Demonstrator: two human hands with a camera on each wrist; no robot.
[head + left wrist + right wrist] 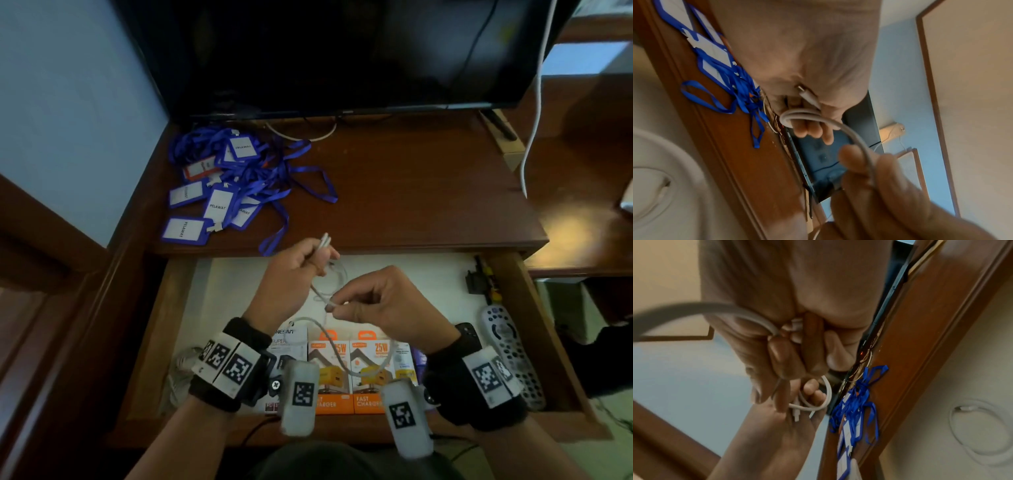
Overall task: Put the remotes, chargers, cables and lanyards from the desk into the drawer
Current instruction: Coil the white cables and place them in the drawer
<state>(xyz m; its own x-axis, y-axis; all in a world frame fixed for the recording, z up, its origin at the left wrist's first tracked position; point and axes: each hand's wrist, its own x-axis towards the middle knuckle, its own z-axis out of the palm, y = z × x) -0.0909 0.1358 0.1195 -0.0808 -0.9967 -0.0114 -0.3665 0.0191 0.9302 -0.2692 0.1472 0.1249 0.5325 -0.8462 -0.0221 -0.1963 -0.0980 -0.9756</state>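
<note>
A white cable (320,291) hangs in loose loops over the open drawer (239,291), held between both hands. My left hand (322,253) grips a folded bunch of it, the loop (801,115) and one plug (807,95) showing in its fingers. My right hand (334,306) pinches the cable lower down, finger and thumb closed on it (777,333). A tangle of blue lanyards (233,178) with badge holders lies on the desk's left side. Boxed chargers (342,370), a grey remote (510,353) and a black remote (466,332) lie in the drawer.
Another coiled white cable (181,373) lies in the drawer's front left corner. A black and yellow item (479,277) sits at the drawer's back right. A dark screen (342,51) stands at the desk's back, and a white cord (534,120) hangs at its right.
</note>
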